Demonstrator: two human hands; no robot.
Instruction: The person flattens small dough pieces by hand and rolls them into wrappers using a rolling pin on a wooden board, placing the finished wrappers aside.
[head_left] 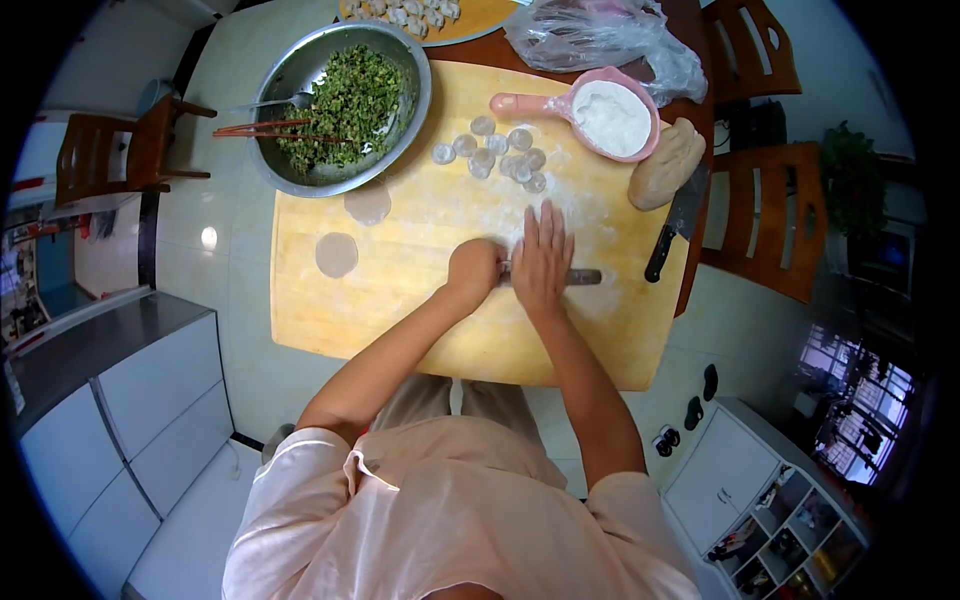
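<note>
My right hand [541, 262] lies flat across a dark rolling pin [584, 277], fingers stretched forward and the palm pressing on it. Close by on the left, my left hand [474, 272] is closed at the pin's other end; what its fingers hold is hidden. Both hands are over a floured wooden board [420, 320]. Ahead of them lie several small flattened dough pieces [497, 145]. Two rolled dough wrappers rest on the left: one round wrapper [337, 255] and another wrapper [368, 204] near the bowl.
A steel bowl [424, 110] of chopped green filling holds chopsticks [262, 129] and a spoon. At the right are a pink scoop of flour [612, 118], a dough lump [667, 165] and a knife [672, 230]. Behind are a plastic bag [600, 38] and finished dumplings [405, 14].
</note>
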